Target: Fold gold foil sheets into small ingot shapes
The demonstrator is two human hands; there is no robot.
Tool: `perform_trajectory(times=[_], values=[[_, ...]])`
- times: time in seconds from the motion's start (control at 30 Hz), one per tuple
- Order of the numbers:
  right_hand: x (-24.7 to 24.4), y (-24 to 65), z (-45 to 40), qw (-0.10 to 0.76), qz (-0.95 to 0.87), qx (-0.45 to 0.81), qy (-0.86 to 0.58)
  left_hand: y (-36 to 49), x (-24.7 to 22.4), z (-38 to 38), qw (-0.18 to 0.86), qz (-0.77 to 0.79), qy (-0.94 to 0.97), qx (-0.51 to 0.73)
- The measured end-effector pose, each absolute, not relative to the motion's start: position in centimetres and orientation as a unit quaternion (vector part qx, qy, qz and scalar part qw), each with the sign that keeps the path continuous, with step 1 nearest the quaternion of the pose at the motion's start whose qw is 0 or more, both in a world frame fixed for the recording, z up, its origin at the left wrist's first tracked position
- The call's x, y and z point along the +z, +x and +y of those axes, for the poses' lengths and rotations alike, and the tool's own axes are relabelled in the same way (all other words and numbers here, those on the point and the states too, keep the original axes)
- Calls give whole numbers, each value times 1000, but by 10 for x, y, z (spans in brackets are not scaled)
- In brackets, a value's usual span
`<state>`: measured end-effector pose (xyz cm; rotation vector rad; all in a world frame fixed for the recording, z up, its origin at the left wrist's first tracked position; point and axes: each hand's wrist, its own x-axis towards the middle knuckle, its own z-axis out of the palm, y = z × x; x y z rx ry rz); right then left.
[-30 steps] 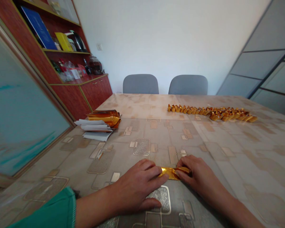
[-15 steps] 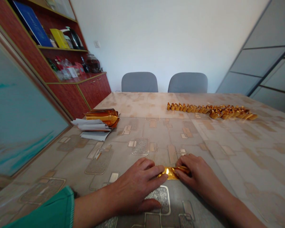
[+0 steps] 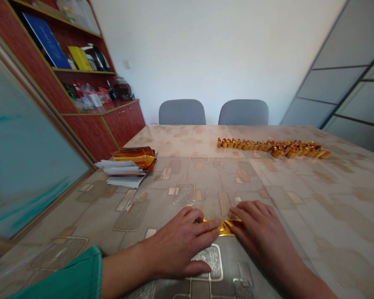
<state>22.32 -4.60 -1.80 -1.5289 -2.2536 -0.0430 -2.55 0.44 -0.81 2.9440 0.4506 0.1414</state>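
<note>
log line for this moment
left hand: on gold foil strip | right hand: on same strip | far: row of folded gold pieces

Relative to the earlier views, the gold foil strip lies flatter on the worktop, its raised fold at the right end pressed down. The right hand has gone from pinching that fold to resting with fingers spread flat across the strip's end

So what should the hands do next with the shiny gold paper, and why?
Probably press the gold foil strip flat along its fold, I think. The left hand and right hand both touch it, one at either end, and a row of small folded gold pieces lies farther up the table.
</note>
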Motion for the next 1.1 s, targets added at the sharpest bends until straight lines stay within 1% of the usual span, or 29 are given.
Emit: perform_trajectory(times=[0.1, 0.23, 0.37, 0.43, 0.57, 0.83, 1.1], values=[[-26, 214, -61, 204, -828, -22, -523, -25, -8, 5, 72, 147, 985, 49], [-30, 209, -71, 216, -815, 39, -535, -24, -7, 4, 56, 146, 986, 53], [-19, 213, -68, 208, -806, 115, -542, -23, -5, 5, 57, 143, 987, 53], [-15, 217, -66, 202, -805, 130, -542, -23, -5, 6, 62, 138, 987, 57], [-18, 223, -72, 192, -816, 110, -534, -27, -6, 10, 87, 125, 986, 69], [-31, 229, -87, 140, -852, 39, -504, -32, -10, 11, 120, 120, 982, 88], [-35, 239, -86, 110, -861, 58, -494, -38, -6, 13, 163, 111, 977, 80]])
